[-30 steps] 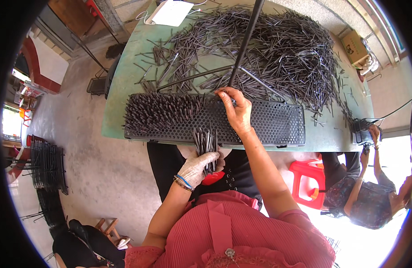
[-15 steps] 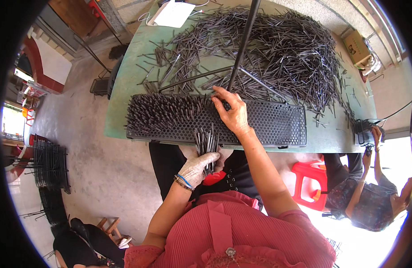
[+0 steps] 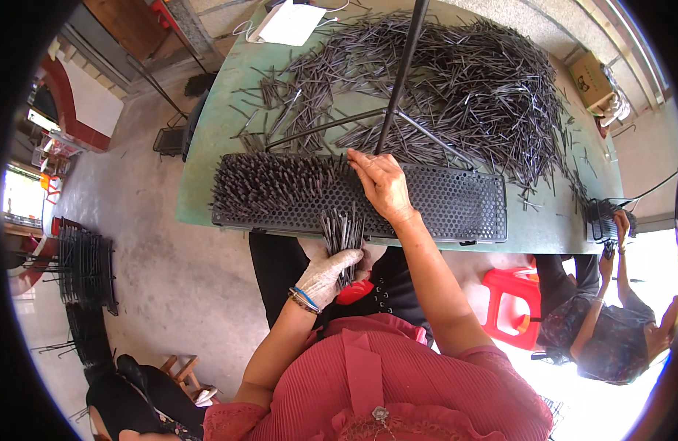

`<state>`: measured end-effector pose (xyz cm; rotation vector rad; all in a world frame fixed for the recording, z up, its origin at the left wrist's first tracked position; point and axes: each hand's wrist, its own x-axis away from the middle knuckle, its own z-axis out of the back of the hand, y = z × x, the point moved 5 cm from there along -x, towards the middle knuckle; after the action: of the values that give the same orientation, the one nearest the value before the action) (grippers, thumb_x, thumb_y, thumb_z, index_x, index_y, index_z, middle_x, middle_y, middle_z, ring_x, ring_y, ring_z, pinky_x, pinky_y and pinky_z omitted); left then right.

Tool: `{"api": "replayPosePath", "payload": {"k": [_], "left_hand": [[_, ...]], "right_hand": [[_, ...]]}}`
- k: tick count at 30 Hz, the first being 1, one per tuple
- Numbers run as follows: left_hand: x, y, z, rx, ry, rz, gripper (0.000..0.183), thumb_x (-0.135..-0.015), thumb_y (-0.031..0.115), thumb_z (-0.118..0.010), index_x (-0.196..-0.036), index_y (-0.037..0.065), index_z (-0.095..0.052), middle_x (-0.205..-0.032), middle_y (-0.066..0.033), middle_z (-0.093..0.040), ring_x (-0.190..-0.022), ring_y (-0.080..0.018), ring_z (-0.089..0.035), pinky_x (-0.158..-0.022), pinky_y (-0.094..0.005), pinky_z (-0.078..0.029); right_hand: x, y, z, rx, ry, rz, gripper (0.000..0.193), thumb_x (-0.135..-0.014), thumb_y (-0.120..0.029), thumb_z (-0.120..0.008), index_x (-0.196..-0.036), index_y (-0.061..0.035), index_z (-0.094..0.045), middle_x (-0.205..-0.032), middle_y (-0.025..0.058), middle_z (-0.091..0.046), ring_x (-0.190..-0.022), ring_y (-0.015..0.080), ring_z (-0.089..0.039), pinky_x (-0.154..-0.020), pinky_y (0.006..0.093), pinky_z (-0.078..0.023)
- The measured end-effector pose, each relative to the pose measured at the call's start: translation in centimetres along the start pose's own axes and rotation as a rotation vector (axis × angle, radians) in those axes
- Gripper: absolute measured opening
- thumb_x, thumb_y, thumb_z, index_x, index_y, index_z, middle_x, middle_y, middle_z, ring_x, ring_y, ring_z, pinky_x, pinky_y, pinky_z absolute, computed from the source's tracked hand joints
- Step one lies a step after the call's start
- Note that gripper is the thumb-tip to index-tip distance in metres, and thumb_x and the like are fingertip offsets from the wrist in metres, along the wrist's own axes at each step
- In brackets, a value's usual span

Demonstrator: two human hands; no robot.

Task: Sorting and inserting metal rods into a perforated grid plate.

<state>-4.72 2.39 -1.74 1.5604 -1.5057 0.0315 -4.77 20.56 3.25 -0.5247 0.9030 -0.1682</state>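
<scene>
Black perforated tray (image 3: 445,206) at tabletop (image 3: 199,176) near edge, left part packed with upright rods (image 3: 262,184). Gloved left hand (image 3: 326,273) grips rod bundle (image 3: 342,229) by near rim. Right hand (image 3: 385,187) over mid-tray, fingers (image 3: 363,159) narrow; can't tell if holding a rod.

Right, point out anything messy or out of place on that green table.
Beyond the black perforated tray, dark sticks lie in a loose, tangled heap, with strays scattered around it on the green table. That looks untidy beside those standing packed together in the tray's left part.
</scene>
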Motion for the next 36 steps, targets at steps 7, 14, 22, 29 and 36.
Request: {"api": "replayPosePath", "payload": {"k": [7,14,22,29,36], "left_hand": [[-0.2,-0.2,0.0,0.025,0.013,-0.027,0.024,-0.086,0.010,-0.063,-0.107,-0.001,-0.059,-0.088,-0.0101,-0.066,-0.075,-0.0199,-0.066,-0.065,-0.0299,-0.057],[-0.3,-0.3,0.2,0.085,0.012,-0.080,0.024,-0.087,0.007,-0.060,-0.110,0.000,-0.059,-0.094,-0.0098,-0.066,-0.081,-0.0204,-0.067,-0.068,-0.0315,-0.058],[0.3,0.6,-0.2,0.145,-0.042,-0.178,0.022,-0.090,0.008,-0.057,-0.111,0.000,-0.057,-0.095,-0.0116,-0.065,-0.083,-0.0222,-0.066,-0.071,-0.0328,-0.058],[0.4,0.3,-0.8,0.103,0.016,-0.168,0.024,-0.090,0.009,-0.058,-0.112,-0.001,-0.058,-0.098,-0.0121,-0.066,-0.084,-0.0226,-0.067,-0.072,-0.0335,-0.058],[0.4,-0.2,-0.2,0.115,0.130,-0.127,0.025,-0.089,0.011,-0.060,-0.110,0.000,-0.058,-0.096,-0.0114,-0.067,-0.082,-0.0219,-0.068,-0.071,-0.0337,-0.058]], "right_hand": [[0.2,0.3,-0.2,0.016,-0.014,-0.031,0.024,-0.084,-0.006,-0.067,-0.108,-0.0046,-0.067,-0.091,0.0088,-0.070,-0.078,0.0236,-0.064,-0.074,0.0338,-0.048],[0.1,0.5,0.1,0.012,0.013,-0.115,0.020,-0.086,-0.006,-0.064,-0.106,-0.0019,-0.067,-0.093,0.0116,-0.070,-0.085,0.0266,-0.065,-0.077,0.0343,-0.049],[2.4,-2.4,3.2,-0.380,-0.284,-0.648,0.032,-0.085,-0.024,-0.073,-0.102,0.0025,-0.068,-0.085,0.0088,-0.070,-0.077,0.0099,-0.062,-0.069,0.0279,-0.051],[6.4,-2.5,1.8,-0.645,-0.427,-0.920,0.027,-0.086,-0.017,-0.072,-0.098,0.0060,-0.066,-0.084,0.0087,-0.069,-0.075,0.0087,-0.062,-0.066,0.0244,-0.050],[5.6,-1.3,2.8,-0.868,-0.129,-0.932,0.021,-0.090,-0.007,-0.063,-0.108,0.0018,-0.056,-0.091,0.0089,-0.069,-0.083,0.0120,-0.064,-0.070,0.0239,-0.049]]}}
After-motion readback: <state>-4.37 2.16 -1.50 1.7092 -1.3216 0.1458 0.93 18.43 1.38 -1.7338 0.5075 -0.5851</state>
